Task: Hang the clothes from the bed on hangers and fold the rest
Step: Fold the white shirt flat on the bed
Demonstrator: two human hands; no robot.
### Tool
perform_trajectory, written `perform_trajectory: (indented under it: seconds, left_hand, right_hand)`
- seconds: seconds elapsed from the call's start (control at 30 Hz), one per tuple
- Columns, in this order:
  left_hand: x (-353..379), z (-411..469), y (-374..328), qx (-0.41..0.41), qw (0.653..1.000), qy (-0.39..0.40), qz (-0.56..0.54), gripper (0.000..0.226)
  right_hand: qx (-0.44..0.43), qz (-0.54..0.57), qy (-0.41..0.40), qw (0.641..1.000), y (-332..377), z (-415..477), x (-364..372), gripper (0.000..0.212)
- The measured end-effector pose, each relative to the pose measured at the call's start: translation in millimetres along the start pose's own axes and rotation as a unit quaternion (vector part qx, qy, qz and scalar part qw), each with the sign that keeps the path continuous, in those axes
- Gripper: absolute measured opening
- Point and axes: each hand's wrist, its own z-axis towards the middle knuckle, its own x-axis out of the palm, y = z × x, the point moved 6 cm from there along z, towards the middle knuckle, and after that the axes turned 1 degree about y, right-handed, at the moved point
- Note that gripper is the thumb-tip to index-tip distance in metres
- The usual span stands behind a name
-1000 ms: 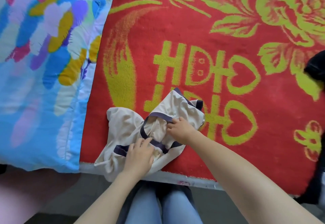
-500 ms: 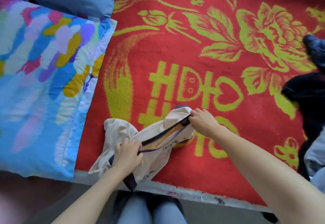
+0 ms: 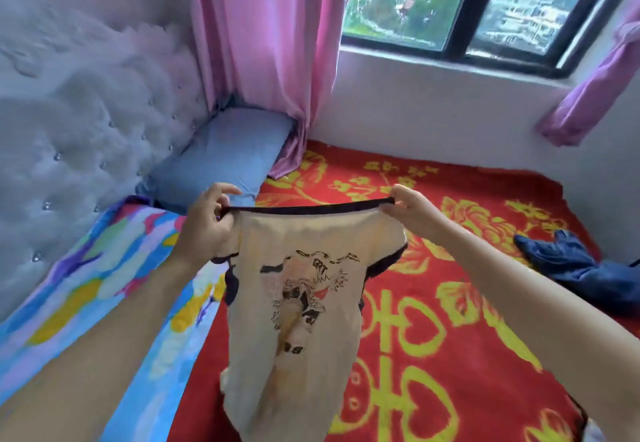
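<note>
1. Bed (image 3: 433, 355): covered by a red blanket with yellow flowers.
2. Quilt (image 3: 104, 285): multicoloured, along the bed's left edge, below the tufted headboard (image 3: 86, 112).
3. T-shirt (image 3: 298, 337): cream with dark trim and a printed graphic. Held in the air above the bed's near edge, hanging lengthwise, its dark top band stretched taut.
4. Pillow (image 3: 221, 154): blue, at the bed's far left corner.
5. Dark blue garment (image 3: 571, 268): crumpled at the bed's right edge.
6. Left grip (image 3: 207, 223): pinches the band's left end.
7. Right grip (image 3: 412, 213): pinches the band's right end.
</note>
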Motion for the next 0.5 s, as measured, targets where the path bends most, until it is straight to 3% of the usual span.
perform_trajectory:
  seconds: [0.2, 0.33, 0.5]
  left_hand:
    - [-74.9, 52.0, -97.6, 0.116, 0.988, -0.082, -0.060, 0.033]
    - [-105.0, 64.8, -123.9, 0.119, 0.981, -0.106, -0.111, 0.034]
    - [-126.9, 58.4, -157.9, 0.245, 0.967, -0.055, 0.050, 0.046]
  right_hand:
    - [-0.082, 0.048, -0.167, 0.981, 81.9, -1.2, -79.2, 0.011]
    - [-0.183, 0.062, -0.234, 0.953, 122.6, -23.3, -111.9, 0.007]
    - [-0.262, -0.158, -0.263, 0.915, 157.0, -56.4, -142.6, 0.040]
